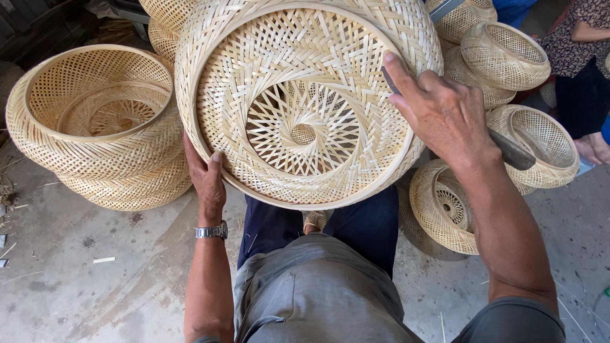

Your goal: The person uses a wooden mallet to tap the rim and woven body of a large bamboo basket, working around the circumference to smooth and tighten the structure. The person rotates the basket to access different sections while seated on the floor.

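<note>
A large round woven bamboo basket (298, 127) rests tilted on my lap, its open inside and spiral-woven centre facing me. My left hand (206, 181), with a metal wristwatch (211, 231) on the wrist, grips the basket's lower left rim, thumb on the inner edge. My right hand (438, 111) lies on the upper right rim with the index finger stretched along the weave. It is closed around a knife (515, 152); the dark handle sticks out below the hand. A grey strip that looks like its blade shows above the basket.
Similar large baskets (95, 121) are stacked at the left. Several smaller woven baskets (505, 54) (540, 143) (441, 206) lie at the right. Another person (581, 57) sits at the top right. Bamboo scraps lie on the concrete floor (95, 286).
</note>
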